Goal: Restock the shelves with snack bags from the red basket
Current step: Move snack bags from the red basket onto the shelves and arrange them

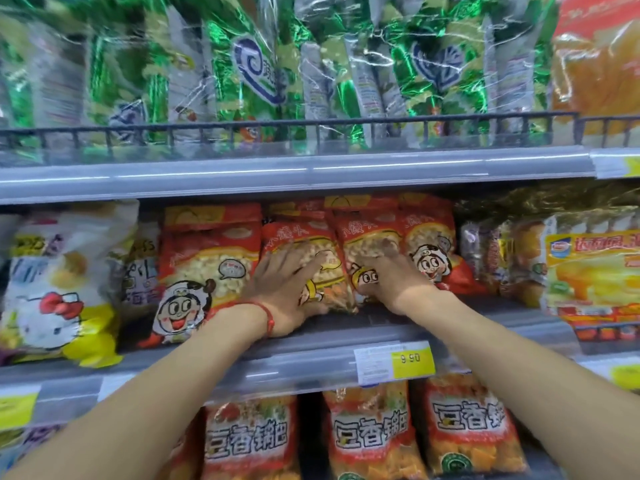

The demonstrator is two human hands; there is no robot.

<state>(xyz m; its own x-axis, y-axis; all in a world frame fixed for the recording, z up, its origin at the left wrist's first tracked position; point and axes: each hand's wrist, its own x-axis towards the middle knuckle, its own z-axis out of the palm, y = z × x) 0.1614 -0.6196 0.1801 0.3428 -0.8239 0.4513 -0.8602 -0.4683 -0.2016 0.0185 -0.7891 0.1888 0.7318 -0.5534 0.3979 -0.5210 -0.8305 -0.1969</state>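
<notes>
Both my arms reach onto the middle shelf (311, 362). My left hand (287, 289), with a red string round its wrist, lies flat with spread fingers on a red snack bag (304, 237) with a cartoon face. My right hand (388, 282) presses on the neighbouring red bag (367, 233), fingers bent over its front; the grip is blurred. Another bag of the same kind (204, 268) stands to the left and one (433, 247) to the right. The red basket is out of view.
Green foil bags (249, 64) fill the top shelf behind a black wire rail (311, 128). A white and yellow bag (59, 282) stands at the left, yellow packs (595, 271) at the right. Red bags (370, 438) line the lower shelf. A price tag (394, 362) reads 9.90.
</notes>
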